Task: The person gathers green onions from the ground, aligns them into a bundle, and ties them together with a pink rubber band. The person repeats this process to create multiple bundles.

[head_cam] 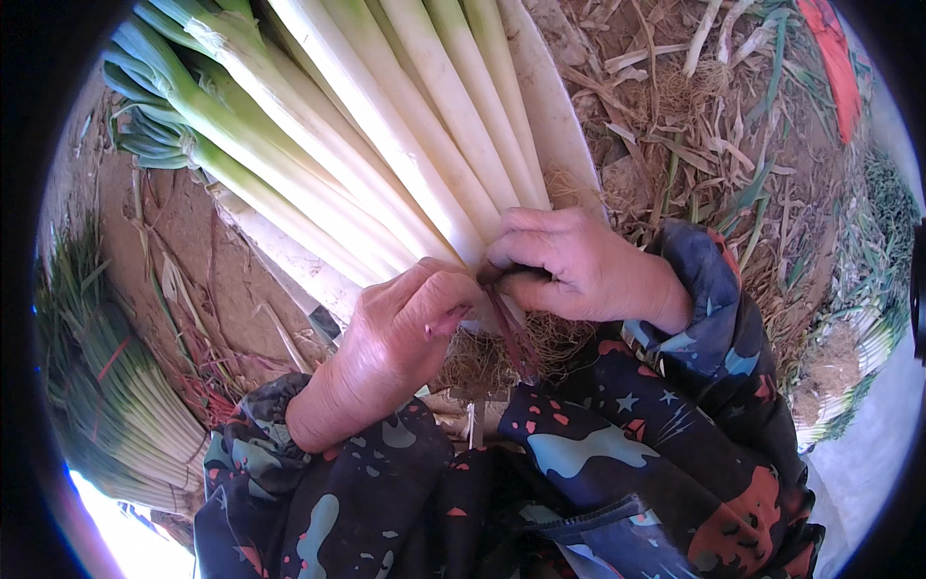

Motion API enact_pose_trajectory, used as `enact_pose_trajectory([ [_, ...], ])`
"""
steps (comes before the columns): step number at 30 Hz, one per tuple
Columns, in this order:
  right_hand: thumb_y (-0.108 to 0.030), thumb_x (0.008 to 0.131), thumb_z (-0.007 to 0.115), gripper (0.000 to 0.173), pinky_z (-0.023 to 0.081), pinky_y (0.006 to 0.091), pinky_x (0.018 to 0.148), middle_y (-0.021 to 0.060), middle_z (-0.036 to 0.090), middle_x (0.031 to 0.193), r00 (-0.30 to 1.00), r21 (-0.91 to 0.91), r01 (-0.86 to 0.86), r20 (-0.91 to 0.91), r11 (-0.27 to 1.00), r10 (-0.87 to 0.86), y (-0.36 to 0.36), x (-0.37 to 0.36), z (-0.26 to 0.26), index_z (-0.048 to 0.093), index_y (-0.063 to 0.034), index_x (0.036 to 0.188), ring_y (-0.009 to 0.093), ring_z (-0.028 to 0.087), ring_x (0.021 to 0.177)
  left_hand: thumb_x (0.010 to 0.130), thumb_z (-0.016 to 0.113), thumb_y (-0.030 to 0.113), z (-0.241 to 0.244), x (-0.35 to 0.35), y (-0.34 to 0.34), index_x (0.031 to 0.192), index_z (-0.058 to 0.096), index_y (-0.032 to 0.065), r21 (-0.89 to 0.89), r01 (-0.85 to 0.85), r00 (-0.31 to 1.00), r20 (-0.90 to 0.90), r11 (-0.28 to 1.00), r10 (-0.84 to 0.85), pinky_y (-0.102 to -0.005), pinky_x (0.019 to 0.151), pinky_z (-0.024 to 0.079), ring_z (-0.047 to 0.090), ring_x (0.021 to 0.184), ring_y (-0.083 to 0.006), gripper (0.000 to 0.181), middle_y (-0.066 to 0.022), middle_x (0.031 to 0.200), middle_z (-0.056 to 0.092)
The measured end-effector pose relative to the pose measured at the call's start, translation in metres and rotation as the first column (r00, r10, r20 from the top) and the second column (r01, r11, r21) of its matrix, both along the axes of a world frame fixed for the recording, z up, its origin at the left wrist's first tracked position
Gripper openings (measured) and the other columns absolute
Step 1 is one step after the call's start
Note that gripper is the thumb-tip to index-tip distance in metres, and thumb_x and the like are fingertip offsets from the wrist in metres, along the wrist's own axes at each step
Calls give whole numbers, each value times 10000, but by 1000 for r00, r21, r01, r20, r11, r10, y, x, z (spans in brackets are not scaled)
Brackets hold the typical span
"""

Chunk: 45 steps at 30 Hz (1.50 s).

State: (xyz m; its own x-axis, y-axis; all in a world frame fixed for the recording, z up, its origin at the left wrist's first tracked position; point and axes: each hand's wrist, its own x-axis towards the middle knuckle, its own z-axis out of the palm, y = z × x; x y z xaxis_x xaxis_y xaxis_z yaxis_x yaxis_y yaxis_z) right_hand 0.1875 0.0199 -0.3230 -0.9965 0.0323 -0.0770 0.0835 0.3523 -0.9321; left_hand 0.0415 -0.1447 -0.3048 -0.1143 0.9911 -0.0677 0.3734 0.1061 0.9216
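A bunch of thick leeks or large green onions lies before me on a pale board, green tops at the upper left and root ends towards my lap. My left hand is bent at the lower white ends, its fingers closed near a dark reddish tie strip. My right hand pinches that strip where it meets the stalks. The strip hangs down over the tangled roots. What my left fingertips grip is hidden.
Tied bundles of green onions lie at the lower left, beside red strips. More bundles lie at the right. Dry leaves and root trimmings cover soil at the upper right, near a red cloth or plastic piece.
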Motion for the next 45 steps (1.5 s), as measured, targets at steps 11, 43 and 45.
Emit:
enact_pose_trajectory([
  [11,-50,774,595,122,470,348,581,121,517,796,995,351,20,-96,936,15,6,-14,7,537,14,859,250,573,669,680,634,-116,10,-2,0,890,579,20,15,10,998,-63,1000,-9,-301,626,496,622,741,-258,256,-122,851,596],
  [43,-71,720,634,176,473,382,568,133,505,790,970,131,-216,-86,968,228,12,-19,-1,520,14,825,338,566,661,707,719,61,-8,15,0,909,475,22,-88,-74,987,-152,993,60,-298,482,458,601,530,-216,318,-83,620,567],
  [45,-77,722,629,188,475,382,571,136,506,792,968,138,-236,-52,962,245,12,-22,0,515,16,838,342,565,663,700,711,49,-7,15,1,915,479,22,-54,-78,980,-189,995,67,-302,473,452,589,514,-210,317,-75,599,552],
])
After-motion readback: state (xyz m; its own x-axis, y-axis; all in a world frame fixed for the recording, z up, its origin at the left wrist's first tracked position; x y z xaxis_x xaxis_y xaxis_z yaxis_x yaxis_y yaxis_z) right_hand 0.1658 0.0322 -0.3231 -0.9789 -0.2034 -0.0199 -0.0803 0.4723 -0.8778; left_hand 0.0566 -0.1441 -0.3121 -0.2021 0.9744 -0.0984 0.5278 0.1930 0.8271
